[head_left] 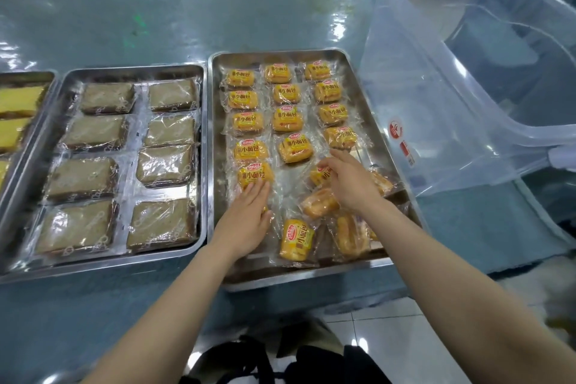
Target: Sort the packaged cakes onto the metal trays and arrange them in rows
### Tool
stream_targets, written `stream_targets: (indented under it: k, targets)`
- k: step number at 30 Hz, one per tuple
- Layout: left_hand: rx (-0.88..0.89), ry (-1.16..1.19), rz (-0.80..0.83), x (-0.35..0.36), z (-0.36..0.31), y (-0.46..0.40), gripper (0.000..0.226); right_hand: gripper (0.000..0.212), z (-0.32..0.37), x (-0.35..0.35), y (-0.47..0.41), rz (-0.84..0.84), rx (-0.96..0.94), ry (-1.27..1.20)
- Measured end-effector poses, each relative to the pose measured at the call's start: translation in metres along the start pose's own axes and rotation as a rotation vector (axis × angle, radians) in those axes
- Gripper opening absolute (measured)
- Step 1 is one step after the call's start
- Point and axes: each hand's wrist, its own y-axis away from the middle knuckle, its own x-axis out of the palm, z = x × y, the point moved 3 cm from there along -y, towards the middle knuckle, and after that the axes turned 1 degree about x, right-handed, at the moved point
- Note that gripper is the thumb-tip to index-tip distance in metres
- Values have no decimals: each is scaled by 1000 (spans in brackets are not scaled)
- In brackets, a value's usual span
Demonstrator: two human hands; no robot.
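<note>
**Straightening the last yellow cakes**

The left hand (246,215) lies flat, fingers straight, pressing a yellow cake (255,175) into its column. The right hand (350,179) grasps a loose cake (318,175) to fill the gap. Unsorted cakes (321,227) crowd the tray (215,134) between both hands.

Bare forearms (174,299), no sleeves; dark clothing (237,362) below.
</note>
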Motion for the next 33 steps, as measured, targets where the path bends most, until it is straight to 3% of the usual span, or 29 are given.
stream_targets:
  k: [3,5,9,17,20,23,28,33]
  targets:
    - [-38,10,0,-3,-5,-5,65,50,-7,6,-19,228,-10,111]
    - [-53,-5,2,-3,-8,-10,66,44,-13,8,-25,268,-22,131]
    - [-73,-4,14,0,-16,-16,62,38,-19,12,-27,253,-5,156]
    - [-32,56,7,0,-47,-13,55,50,-6,12,-17,249,-116,-86]
    - [-10,59,10,4,-58,-15,63,43,-17,-5,-8,127,-112,-155]
    - [15,53,25,7,-62,-18,67,38,-42,-24,3,-36,-52,-45]
    - [5,91,32,10,-64,-17,60,55,-72,-21,29,136,10,42]
    - [-11,127,65,8,-64,-18,59,72,-76,-13,30,130,-6,38]
